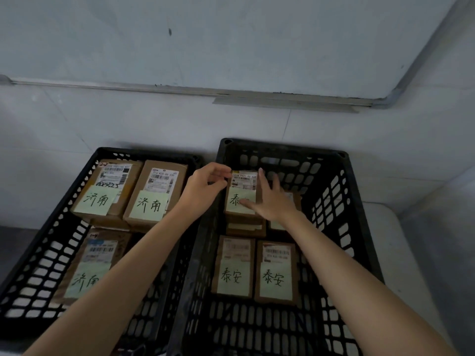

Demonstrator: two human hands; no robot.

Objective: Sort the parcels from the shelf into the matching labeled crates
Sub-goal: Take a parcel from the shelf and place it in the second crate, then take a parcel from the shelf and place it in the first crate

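Observation:
Two black slotted crates stand side by side on the floor. The left crate (46, 242) holds several brown parcels with green notes reading 济南. The right crate (359, 227) holds parcels with notes reading 泰安. A small brown parcel (240, 187) sits on top of a stack at the back of the right crate. My left hand (203, 187) pinches its upper left corner with curled fingers. My right hand (275, 199) lies over its right side with straight, spread fingers, the thumb across the green note.
Two more 泰安 parcels (235, 268) (277, 273) lie flat at the front of the right crate. A pale tiled wall rises right behind the crates, with a whiteboard frame (282, 97) above. A light grey surface (390, 227) borders the right crate.

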